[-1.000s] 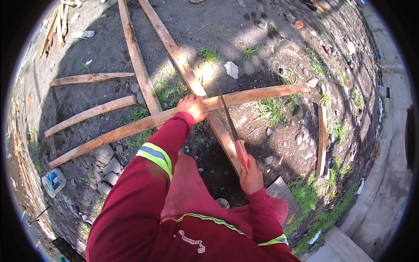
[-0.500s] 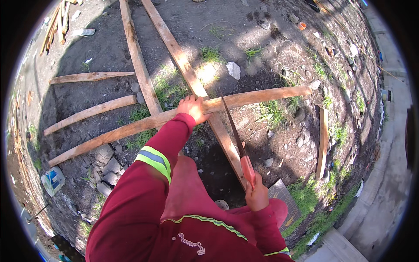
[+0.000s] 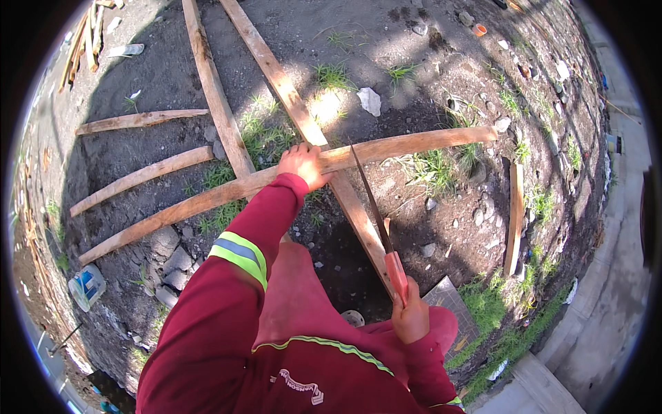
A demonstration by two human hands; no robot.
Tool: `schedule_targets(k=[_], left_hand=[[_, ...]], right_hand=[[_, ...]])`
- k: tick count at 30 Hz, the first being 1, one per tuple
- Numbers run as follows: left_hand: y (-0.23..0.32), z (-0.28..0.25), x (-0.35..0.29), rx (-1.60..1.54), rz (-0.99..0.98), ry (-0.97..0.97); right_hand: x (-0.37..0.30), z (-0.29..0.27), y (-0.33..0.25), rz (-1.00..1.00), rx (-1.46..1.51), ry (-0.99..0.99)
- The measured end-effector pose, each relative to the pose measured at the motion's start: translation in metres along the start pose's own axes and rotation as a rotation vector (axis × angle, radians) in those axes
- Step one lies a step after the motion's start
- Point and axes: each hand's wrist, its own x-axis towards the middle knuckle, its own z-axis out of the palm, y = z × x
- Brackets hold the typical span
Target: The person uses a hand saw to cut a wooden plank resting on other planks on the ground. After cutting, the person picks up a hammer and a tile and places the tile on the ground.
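A long wooden board (image 3: 407, 144) lies crosswise over two other boards, a left one (image 3: 215, 93) and a right one (image 3: 274, 71). My left hand (image 3: 302, 165) is closed over it, right where it crosses the right-hand board. In my right hand (image 3: 411, 316) is a handsaw (image 3: 373, 204), gripped by its orange-red handle. The dark blade slants up and away, its far end at the crosswise board just right of my left hand. Whether the teeth sit in a cut is too small to tell.
Two short boards, an upper one (image 3: 141, 121) and a lower one (image 3: 143, 181), lie at left. Another short board (image 3: 514, 219) lies at right. A clear plastic jug (image 3: 87, 287), grass tufts and stones dot the dirt. A concrete path (image 3: 586, 324) borders the right side.
My right hand and the saw have moved slightly down and back toward me, with the blade still at the board. My left hand stays on the board.
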Motion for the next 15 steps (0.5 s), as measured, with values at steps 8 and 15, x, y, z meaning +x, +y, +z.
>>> schedule_targets(k=[8,15], left_hand=[[-0.001,0.001,-0.002,0.0,0.032,0.032],[-0.002,0.002,0.0,-0.017,0.009,0.009]], right_hand=[[0.089,0.045,-0.003,-0.078,-0.002,0.056],[-0.001,-0.014,-0.008,0.118,-0.024,-0.081]])
